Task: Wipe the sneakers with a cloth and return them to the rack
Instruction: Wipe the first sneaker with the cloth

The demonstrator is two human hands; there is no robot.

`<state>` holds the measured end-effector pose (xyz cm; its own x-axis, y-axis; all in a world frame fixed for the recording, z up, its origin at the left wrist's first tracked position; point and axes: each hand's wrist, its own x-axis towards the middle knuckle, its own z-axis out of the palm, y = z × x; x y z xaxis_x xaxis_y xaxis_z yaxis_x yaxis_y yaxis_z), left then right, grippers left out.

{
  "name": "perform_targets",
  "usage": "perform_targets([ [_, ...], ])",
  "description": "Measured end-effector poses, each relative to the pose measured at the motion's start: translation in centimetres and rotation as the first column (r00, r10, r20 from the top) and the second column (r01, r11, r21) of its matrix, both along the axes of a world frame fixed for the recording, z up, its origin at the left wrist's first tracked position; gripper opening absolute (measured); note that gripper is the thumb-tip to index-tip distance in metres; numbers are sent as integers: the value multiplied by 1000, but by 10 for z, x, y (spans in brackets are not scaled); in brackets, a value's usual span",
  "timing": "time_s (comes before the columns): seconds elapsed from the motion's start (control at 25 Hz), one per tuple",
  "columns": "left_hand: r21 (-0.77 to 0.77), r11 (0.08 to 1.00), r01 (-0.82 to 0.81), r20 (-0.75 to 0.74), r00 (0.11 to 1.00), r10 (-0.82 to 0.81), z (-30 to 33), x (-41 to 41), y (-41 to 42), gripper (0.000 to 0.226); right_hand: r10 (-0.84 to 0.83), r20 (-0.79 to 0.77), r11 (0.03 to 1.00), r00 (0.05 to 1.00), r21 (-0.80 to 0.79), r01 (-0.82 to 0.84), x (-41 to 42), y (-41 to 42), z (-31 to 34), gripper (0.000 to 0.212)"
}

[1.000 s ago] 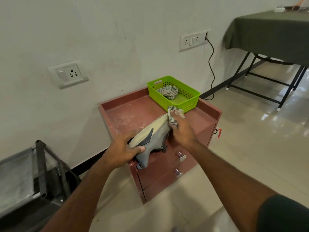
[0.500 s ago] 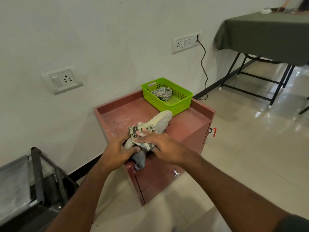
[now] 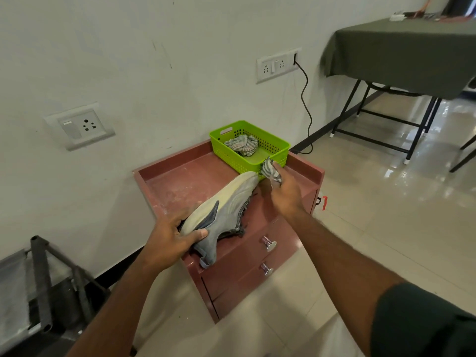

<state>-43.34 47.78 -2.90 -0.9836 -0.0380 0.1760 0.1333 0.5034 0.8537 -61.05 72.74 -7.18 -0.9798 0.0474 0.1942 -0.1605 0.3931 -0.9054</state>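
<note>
Sitting just past your right hand (image 3: 284, 195), a green basket (image 3: 277, 154) holding another rag crowds the back of the red cabinet (image 3: 180, 181). Your left hand (image 3: 171, 240) grips the heel of the grey, cream-soled sneaker (image 3: 226, 210) over the cabinet top, while your right pinches a striped cloth (image 3: 270, 172) at its toe.

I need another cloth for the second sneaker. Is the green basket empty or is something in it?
Not empty. The green basket holds one crumpled striped cloth, lying loose against its far side.
</note>
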Motion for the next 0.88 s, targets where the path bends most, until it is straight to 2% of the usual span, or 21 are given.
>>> perform_targets([
  [0.08, 13, 1000, 11, 5, 1000, -11, 0, 0, 1, 50, 95, 14, 995, 995, 41, -96, 5, -12, 3, 46],
  [0.2, 74, 997, -29, 27, 999, 27, -4, -4, -1, 48, 298, -10, 931, 955, 225, -288, 22, -29, 5, 47],
  [0.32, 146, 986, -85, 45, 996, 79, -4, -6, -6, 42, 499, -70, 808, 864, 396, -435, 50, -35, 23, 43],
  [0.36, 153, 984, -92, 46, 995, 86, -4, -6, -6, 41, 569, -41, 753, 821, 426, -501, 58, -33, 28, 39],
  [0.4, 151, 984, -93, 45, 995, 87, -3, -6, -7, 40, 639, 22, 702, 769, 393, -594, 64, -30, 31, 36],
  [0.44, 144, 985, -93, 45, 995, 87, -3, -5, -7, 39, 697, 96, 670, 711, 266, -693, 69, -26, 36, 33],
  [0.48, 140, 986, -92, 48, 995, 86, -3, -5, -6, 39, 716, 139, 683, 685, 69, -728, 70, -22, 42, 30],
  [0.52, 141, 986, -89, 54, 995, 82, -3, -5, -5, 39, 680, 130, 733, 722, -116, -670, 67, -17, 46, 28],
  [0.56, 145, 986, -85, 59, 995, 78, -2, -5, -4, 41, 565, 113, 814, 818, -239, -529, 60, -12, 49, 26],
  [0.6, 148, 986, -81, 61, 995, 73, -1, -5, -2, 43, 377, 89, 902, 922, -260, -344, 50, -6, 48, 25],
  [0.64, 150, 986, -75, 60, 996, 67, -1, -5, -1, 44, 160, 44, 967, 986, -207, -147, 41, 0, 44, 26],
  [0.68, 148, 986, -71, 55, 996, 63, -1, -4, -1, 45, -6, -6, 988, 1000, -154, 5, 34, 3, 38, 29],
  [0.72, 145, 987, -67, 50, 997, 60, -1, -4, -2, 44, -92, -36, 989, 995, -118, 87, 29, 3, 30, 34],
  [0.8, 135, 989, -57, 47, 998, 51, -2, -4, -3, 41, -60, 21, 988, 998, -139, 62, 22, -7, 20, 44],
  [0.88, 130, 990, -53, 48, 998, 47, -3, -5, -4, 41, 114, 121, 987, 986, -129, -98, 23, -27, 18, 53],
])
